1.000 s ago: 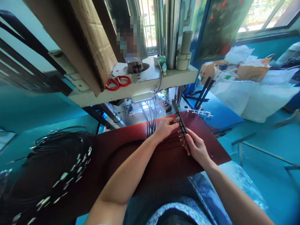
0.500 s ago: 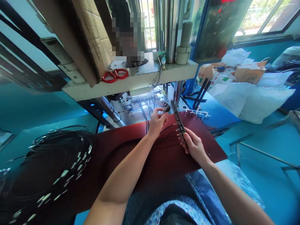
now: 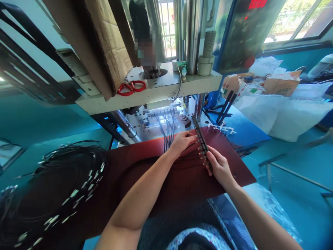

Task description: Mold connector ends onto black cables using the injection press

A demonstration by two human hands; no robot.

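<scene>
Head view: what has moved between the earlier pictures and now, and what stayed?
The left hand, which reached forward toward the machine bed half a second ago, came back to the black bar and touches its connectors. The right hand stayed on the bar's near end.

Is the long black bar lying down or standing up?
Lying down. The long black bar rests flat on the dark red mat, with the right hand holding its near end.

The left hand (image 3: 182,141) pressed a cable (image 3: 187,150) end at the black bar (image 3: 201,138); the right hand (image 3: 218,166) gripped the bar's near end on the red board (image 3: 145,170).
</scene>
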